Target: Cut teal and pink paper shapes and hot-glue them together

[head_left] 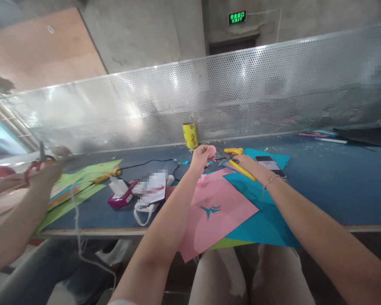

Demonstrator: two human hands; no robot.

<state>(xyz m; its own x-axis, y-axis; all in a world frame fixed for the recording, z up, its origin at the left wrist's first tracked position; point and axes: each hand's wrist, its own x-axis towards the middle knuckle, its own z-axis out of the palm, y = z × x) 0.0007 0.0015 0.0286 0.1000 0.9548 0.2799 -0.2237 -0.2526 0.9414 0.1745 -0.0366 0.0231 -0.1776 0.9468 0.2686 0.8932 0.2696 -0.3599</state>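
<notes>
My left hand (199,159) pinches a small round pink paper piece (212,151) above the table. Close by on the right, my right hand (247,164) is closed around what look like scissors (223,155), their thin grey blades pointing toward the pink piece; the handles are mostly hidden. A long yellow tool (243,170) shows just below my right hand, and I cannot tell whether the hand touches it. A yellow glue gun (233,150) lies behind. Under my forearms, a pink sheet (219,220) with a cut-out hole overlaps blue sheets (266,220).
A yellow can (189,135) stands by the perforated metal divider (165,101). Left are a purple power socket (122,197), cables and a phone (154,188). Another phone (269,164) lies right. A co-worker's hand (46,167) holds red-handled scissors (30,169) at far left.
</notes>
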